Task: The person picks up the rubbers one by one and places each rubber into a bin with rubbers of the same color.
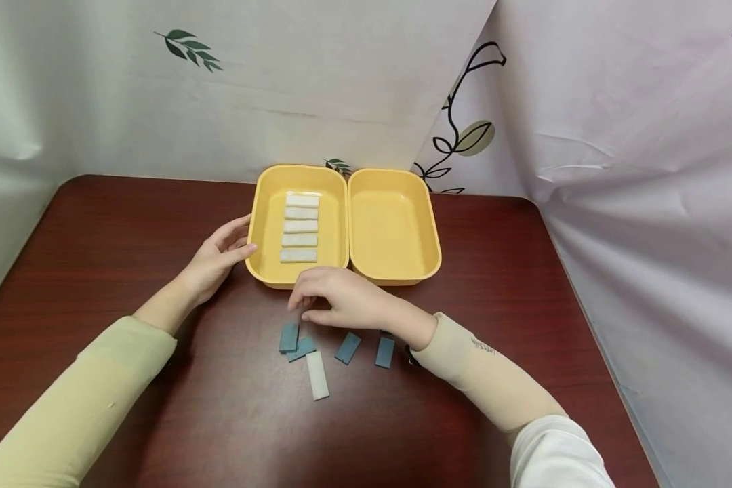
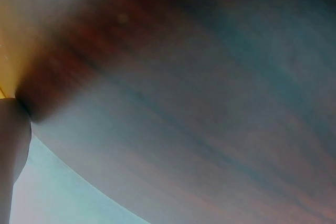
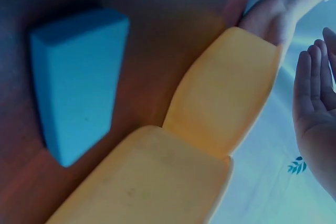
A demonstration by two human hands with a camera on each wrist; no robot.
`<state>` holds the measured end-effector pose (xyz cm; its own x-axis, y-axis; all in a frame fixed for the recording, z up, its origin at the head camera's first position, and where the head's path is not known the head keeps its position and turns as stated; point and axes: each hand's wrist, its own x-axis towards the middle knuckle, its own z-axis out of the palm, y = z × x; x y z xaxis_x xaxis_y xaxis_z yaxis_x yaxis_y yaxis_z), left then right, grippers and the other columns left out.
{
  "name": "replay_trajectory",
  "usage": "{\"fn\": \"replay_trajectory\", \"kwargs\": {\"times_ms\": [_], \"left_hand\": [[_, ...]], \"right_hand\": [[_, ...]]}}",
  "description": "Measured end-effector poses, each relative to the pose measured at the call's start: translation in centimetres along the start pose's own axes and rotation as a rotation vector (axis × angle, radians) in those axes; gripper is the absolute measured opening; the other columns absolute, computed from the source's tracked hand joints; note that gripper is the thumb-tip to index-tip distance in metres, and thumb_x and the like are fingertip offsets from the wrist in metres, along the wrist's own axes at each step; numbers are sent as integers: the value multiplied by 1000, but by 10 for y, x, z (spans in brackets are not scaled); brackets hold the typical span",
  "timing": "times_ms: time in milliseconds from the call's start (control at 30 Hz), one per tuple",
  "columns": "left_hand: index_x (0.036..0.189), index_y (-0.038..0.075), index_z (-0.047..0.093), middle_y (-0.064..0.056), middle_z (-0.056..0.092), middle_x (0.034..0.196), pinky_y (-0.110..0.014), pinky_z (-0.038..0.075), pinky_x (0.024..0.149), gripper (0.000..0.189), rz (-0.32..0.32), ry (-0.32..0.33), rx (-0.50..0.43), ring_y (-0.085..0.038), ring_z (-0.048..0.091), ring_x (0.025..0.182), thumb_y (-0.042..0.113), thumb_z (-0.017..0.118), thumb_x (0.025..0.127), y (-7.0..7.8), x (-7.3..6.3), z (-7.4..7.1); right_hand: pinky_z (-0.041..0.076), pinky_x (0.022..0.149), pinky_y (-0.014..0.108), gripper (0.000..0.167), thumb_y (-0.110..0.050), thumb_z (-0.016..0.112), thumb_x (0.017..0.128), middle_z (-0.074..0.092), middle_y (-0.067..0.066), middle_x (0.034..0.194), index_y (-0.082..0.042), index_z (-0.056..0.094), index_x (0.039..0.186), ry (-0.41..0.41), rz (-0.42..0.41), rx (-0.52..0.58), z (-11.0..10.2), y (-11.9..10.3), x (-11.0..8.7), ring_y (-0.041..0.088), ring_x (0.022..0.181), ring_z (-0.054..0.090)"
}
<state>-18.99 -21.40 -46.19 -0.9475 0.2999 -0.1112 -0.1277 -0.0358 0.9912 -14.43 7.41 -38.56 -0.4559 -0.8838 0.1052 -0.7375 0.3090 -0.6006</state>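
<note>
My left hand [image 1: 210, 268] holds the left side of a yellow two-part box, its thumb lapping over the rim of the left compartment [image 1: 252, 234]. Several white rectangular tiles [image 1: 300, 226] lie in a column inside that compartment. My right hand [image 1: 341, 295] hovers just in front of the box, fingers loosely bent, with nothing visible in them. Below its fingertips, one blue tile [image 1: 289, 337] overlaps another blue tile [image 1: 302, 349]. A white tile [image 1: 318, 375] lies near them on the table. The left wrist view is mostly blurred, showing one fingertip [image 2: 13, 129] beside something yellow.
The right compartment [image 1: 396, 276] of the box has no tiles in it. More blue tiles [image 1: 348, 348] lie on the dark red table [image 1: 232, 413], one [image 1: 385, 352] near my right wrist. A pale printed curtain [image 1: 317, 88] hangs behind the table and along its sides.
</note>
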Motion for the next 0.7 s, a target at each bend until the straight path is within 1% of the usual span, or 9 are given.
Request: {"fn": "replay_trajectory", "kwargs": {"times_ms": [133,267,400,700], "left_hand": [[168,10,28,11,50,144,-11,49,99,69,5,-1,-6,0,57,125,10,61,108,0,0,1],[168,9,29,10,51,143,-11,48,99,68,9,2,-15,-1,57,125,9,61,108,0,0,1],[168,9,29,11,51,142,-11,49,99,68,13,5,-24,-1,58,124,9,61,108,0,0,1],[167,7,30,10,53,141,-10,50,98,68,22,7,-52,0,60,121,6,61,107,-1,0,2]], "right_hand": [[56,95,24,15,-4,79,95,72,3,107,-7,77,109,-30,-13,13,5,1,-4,16,100,68],[55,93,21,15,-4,79,95,72,1,107,-9,77,109,-62,-15,18,8,1,-7,12,99,66],[51,92,15,15,-5,78,95,71,0,108,-10,77,109,-97,-21,18,12,1,-11,10,99,65],[49,92,14,17,-5,80,95,71,-1,109,-11,77,110,-155,-32,49,21,1,-17,10,100,62]]}}
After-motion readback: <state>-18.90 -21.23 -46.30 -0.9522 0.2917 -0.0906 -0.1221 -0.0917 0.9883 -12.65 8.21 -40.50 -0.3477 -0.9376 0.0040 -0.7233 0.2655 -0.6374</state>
